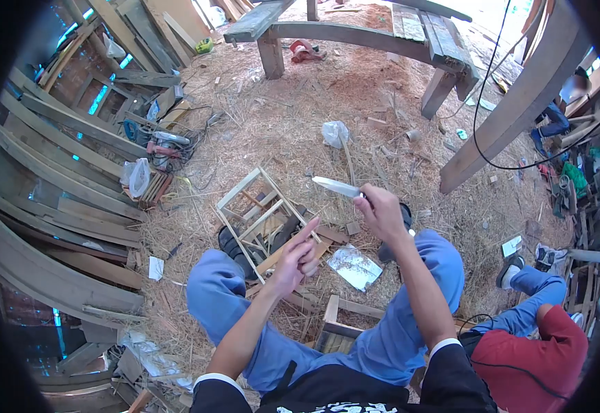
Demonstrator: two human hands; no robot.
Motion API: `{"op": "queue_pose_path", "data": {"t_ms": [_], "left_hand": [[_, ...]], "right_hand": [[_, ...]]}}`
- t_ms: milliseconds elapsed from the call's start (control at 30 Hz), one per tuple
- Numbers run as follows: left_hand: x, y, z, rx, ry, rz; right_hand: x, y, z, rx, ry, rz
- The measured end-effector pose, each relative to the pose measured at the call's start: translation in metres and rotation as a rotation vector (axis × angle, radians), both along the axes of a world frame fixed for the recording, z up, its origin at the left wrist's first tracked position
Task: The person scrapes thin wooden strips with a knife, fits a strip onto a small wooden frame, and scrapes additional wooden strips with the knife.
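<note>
My right hand is closed around one end of a pale, flat, blade-like piece, which points left above the floor. The exact kind of this piece is not clear. My left hand is raised in front of my left knee, index finger stretched out and the other fingers loosely curled. Nothing shows in it. Beneath and beyond it stands a light wooden frame with crossbars, between my feet. A shiny, sheet-like piece strewn with bits lies on the ground below my right hand.
Between my thighs is a small wooden box. Power tools and stacked planks line the left side. A wooden bench stands ahead, with a slanting post at right. A person in a red top sits close on my right.
</note>
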State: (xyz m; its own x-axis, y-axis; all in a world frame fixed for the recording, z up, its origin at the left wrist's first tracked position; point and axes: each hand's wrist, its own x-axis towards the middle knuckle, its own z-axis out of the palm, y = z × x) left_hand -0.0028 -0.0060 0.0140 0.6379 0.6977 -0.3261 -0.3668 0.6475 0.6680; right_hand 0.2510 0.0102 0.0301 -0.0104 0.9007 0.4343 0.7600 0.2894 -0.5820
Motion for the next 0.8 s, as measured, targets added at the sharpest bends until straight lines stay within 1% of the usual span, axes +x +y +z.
{"op": "queue_pose_path", "data": {"t_ms": [67, 100, 200, 300, 400, 500, 600, 700, 800], "left_hand": [[0.001, 0.003, 0.001, -0.013, -0.021, 0.046], [0.002, 0.006, 0.001, -0.028, -0.040, 0.042], [0.002, 0.008, -0.001, -0.066, -0.065, 0.012], [-0.003, 0.008, 0.005, -0.126, -0.094, -0.003], [-0.006, 0.011, 0.002, -0.113, -0.048, -0.055], [-0.003, 0.012, 0.001, -0.097, -0.041, -0.065], [-0.001, 0.011, 0.009, -0.134, -0.045, -0.057], [-0.010, 0.010, -0.002, -0.128, -0.110, -0.034], [-0.017, 0.004, 0.005, -0.033, -0.100, -0.089]], "right_hand": [[-0.020, -0.006, -0.003, 0.039, 0.054, 0.076], [-0.028, -0.009, -0.009, 0.080, -0.028, 0.167], [-0.051, -0.013, -0.013, 0.053, -0.094, 0.376], [-0.047, -0.006, -0.012, -0.028, -0.188, 0.404], [-0.041, -0.004, -0.011, -0.005, -0.221, 0.431], [-0.038, -0.004, -0.010, 0.055, -0.227, 0.408], [-0.036, -0.005, -0.005, 0.034, -0.229, 0.391], [-0.026, 0.002, -0.009, 0.051, -0.135, 0.227], [-0.006, 0.010, 0.000, -0.133, -0.033, -0.053]]}}
